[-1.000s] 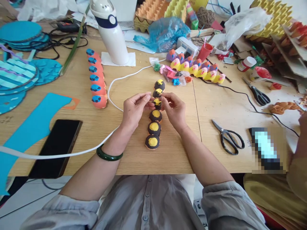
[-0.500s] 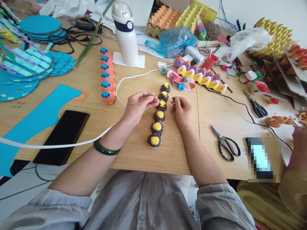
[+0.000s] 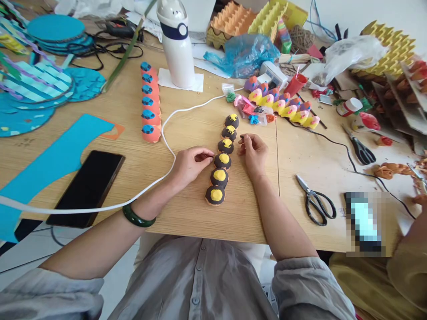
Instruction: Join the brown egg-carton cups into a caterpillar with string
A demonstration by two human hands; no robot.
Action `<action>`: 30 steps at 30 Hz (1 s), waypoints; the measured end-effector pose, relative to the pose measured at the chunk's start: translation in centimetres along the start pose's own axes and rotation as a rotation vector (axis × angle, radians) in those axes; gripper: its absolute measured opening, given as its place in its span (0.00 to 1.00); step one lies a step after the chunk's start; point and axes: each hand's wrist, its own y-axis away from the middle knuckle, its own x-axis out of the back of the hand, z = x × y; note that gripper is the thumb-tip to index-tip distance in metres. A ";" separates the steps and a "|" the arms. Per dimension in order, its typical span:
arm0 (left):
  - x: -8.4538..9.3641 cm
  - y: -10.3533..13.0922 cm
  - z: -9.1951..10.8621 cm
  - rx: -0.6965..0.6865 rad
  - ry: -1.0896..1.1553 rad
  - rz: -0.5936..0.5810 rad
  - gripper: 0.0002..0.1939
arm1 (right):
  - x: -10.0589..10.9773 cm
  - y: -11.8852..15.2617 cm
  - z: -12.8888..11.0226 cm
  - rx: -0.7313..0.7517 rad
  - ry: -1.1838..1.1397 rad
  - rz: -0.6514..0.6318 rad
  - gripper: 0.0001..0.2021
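A strip of egg-carton cups (image 3: 220,177) lies lengthwise before me, its cups covered in black clay with yellow centres. Thin black marks show on the yellow of the farther cups; the nearer centres are plain yellow. My left hand (image 3: 191,166) is at the strip's left side, thumb and forefinger closed at its edge near the middle cups. On the other side my right hand (image 3: 255,153) rests on the table, pinching a small piece of black clay (image 3: 241,138) between thumb and forefinger, a little apart from the strip.
Scissors (image 3: 315,200) lie to the right, by a blurred phone (image 3: 365,222) and another person's arm (image 3: 413,235). A dark phone (image 3: 86,189), white cable (image 3: 170,120) and orange-blue strip (image 3: 151,106) are at left. Behind stand a white bottle (image 3: 178,53) and purple-yellow strips (image 3: 282,104).
My left hand has drawn back from above the third cup, moving toward me and down to the strip's left edge. My right hand has barely moved.
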 end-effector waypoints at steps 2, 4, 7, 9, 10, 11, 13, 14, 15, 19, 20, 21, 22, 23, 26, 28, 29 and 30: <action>0.0 0.0 -0.1 -0.035 -0.031 -0.011 0.05 | 0.0 0.0 0.0 0.006 0.003 -0.008 0.19; 0.0 0.1 -0.2 -0.071 -0.065 -0.006 0.06 | 0.0 0.0 -0.1 0.013 -0.004 -0.013 0.19; 0.0 0.0 -0.3 -0.075 -0.072 0.008 0.05 | -0.1 0.1 -0.3 0.014 -0.028 -0.013 0.20; 0.1 -0.1 -0.2 -0.020 0.002 0.046 0.05 | -0.1 0.2 -0.5 0.002 -0.050 -0.007 0.20; 0.2 -0.2 0.0 0.019 0.064 0.070 0.07 | -0.1 0.1 -0.5 -0.004 -0.066 0.003 0.20; 0.3 -0.3 0.3 0.057 0.131 0.093 0.10 | -0.1 0.1 -0.6 -0.009 -0.083 0.018 0.21; 0.5 -0.5 1.1 0.099 0.241 0.116 0.15 | 0.0 -0.1 -0.6 -0.015 -0.122 0.062 0.21; 0.5 -0.7 1.6 0.085 0.249 0.121 0.14 | 0.0 -0.2 -0.6 -0.016 -0.141 0.094 0.21; 0.5 -0.9 2.2 0.059 0.235 0.116 0.11 | 0.1 -0.3 -0.6 -0.017 -0.156 0.128 0.21; -0.6 -1.7 4.7 -0.119 0.054 0.065 0.05 | 0.8 -0.9 -0.5 -0.011 -0.190 0.257 0.22; -1.2 -1.9 5.3 -0.177 -0.015 0.044 0.05 | 1.0 -1.0 -0.5 -0.009 -0.192 0.276 0.22; -1.8 -2.1 5.7 -0.240 -0.105 0.008 0.05 | 1.1 -1.1 -0.5 -0.007 -0.194 0.290 0.23; -2.4 -2.2 6.1 -0.309 -0.213 -0.039 0.05 | 1.3 -1.2 -0.5 -0.007 -0.197 0.300 0.23; -3.1 -2.4 6.4 -0.360 -0.322 -0.082 0.06 | 1.4 -1.2 -0.5 -0.008 -0.202 0.305 0.23; -4.7 -2.7 6.9 -0.443 -0.595 -0.221 0.07 | 1.6 -1.3 -0.6 -0.016 -0.228 0.316 0.23; -5.4 -2.9 7.2 -0.472 -0.728 -0.287 0.07 | 1.5 -1.3 -0.6 -0.020 -0.240 0.322 0.23; -5.7 -3.0 7.4 -0.486 -0.781 -0.311 0.07 | 1.5 -1.4 -0.6 -0.019 -0.246 0.323 0.22; -5.9 -3.0 7.5 -0.502 -0.825 -0.332 0.07 | 1.5 -1.4 -0.6 -0.018 -0.252 0.324 0.22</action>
